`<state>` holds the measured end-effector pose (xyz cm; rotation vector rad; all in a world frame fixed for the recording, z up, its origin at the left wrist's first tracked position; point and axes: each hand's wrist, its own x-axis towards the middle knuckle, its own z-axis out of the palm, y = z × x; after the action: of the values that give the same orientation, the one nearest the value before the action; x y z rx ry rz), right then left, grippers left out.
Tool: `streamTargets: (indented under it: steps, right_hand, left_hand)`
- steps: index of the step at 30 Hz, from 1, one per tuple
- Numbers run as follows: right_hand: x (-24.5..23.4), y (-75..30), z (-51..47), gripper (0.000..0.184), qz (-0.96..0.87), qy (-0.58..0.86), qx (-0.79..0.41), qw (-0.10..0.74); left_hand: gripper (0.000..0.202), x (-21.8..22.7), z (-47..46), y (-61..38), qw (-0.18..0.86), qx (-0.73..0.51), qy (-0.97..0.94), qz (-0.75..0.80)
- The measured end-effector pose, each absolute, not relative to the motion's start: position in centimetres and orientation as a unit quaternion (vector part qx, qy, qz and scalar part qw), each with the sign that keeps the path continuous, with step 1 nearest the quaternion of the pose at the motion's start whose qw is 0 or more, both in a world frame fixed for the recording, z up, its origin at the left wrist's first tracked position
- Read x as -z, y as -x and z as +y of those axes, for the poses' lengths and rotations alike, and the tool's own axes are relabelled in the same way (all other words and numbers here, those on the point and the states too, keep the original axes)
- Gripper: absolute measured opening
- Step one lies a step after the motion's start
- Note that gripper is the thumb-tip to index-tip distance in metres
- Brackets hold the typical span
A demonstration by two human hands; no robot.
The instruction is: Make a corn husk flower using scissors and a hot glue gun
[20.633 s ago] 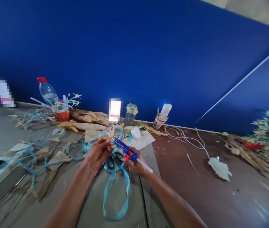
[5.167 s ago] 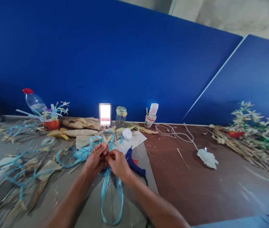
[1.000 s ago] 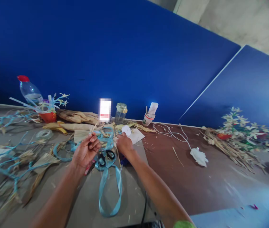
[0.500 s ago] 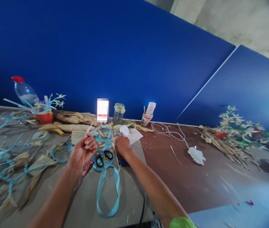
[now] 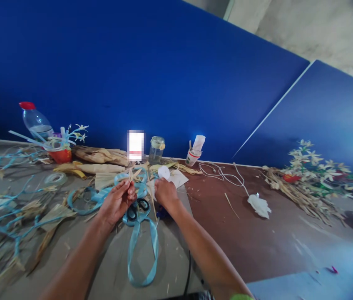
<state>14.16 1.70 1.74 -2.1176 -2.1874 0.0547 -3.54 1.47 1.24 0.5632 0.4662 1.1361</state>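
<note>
My left hand [image 5: 120, 201] is closed in a pinch on a small pale dried-husk flower [image 5: 135, 174], whose pointed petals stick up above the fingertips. To its right, my right hand [image 5: 165, 194] has its fingers curled down over the table beside a white round disc [image 5: 163, 172]; what they grip, if anything, is hidden. Between and below the hands lie black-handled scissors [image 5: 142, 204] on a light blue ribbon [image 5: 143, 281], which loops toward me.
Blue-wrapped stems [image 5: 17, 241] and dried husks spread at left, near a tape roll [image 5: 54, 179], a red cup [image 5: 60, 156] and a bottle [image 5: 37, 123]. Behind stand a jar [image 5: 157, 152] and a paper cup [image 5: 193, 157]. White cord [image 5: 242, 183] and finished flowers [image 5: 306, 156] lie right.
My left hand has moved right and slightly down, closer to my right hand, and the flower's petals now show above its fingertips. My right hand has shifted slightly right and down.
</note>
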Motion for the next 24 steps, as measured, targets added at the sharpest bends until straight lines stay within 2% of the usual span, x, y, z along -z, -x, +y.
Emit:
streamTargets:
  steps: [16, 21, 24]
  right_hand:
    - [-2.7, -14.1, 0.9, 0.023, -0.705, 0.704, -0.031, 0.081]
    - [-2.9, -13.4, 0.1, 0.022, -0.691, 0.696, -0.056, 0.185]
    - [-3.0, -12.4, -0.7, 0.019, -0.698, 0.654, -0.156, 0.249]
  left_hand:
    - [0.007, -1.3, 1.2, 3.5, 0.792, -0.501, -0.283, 0.205]
    - [0.008, -1.3, 1.3, 3.5, 0.79, -0.501, -0.289, 0.204]
    - [0.01, -1.3, 1.4, 3.6, 0.784, -0.507, -0.293, 0.206]
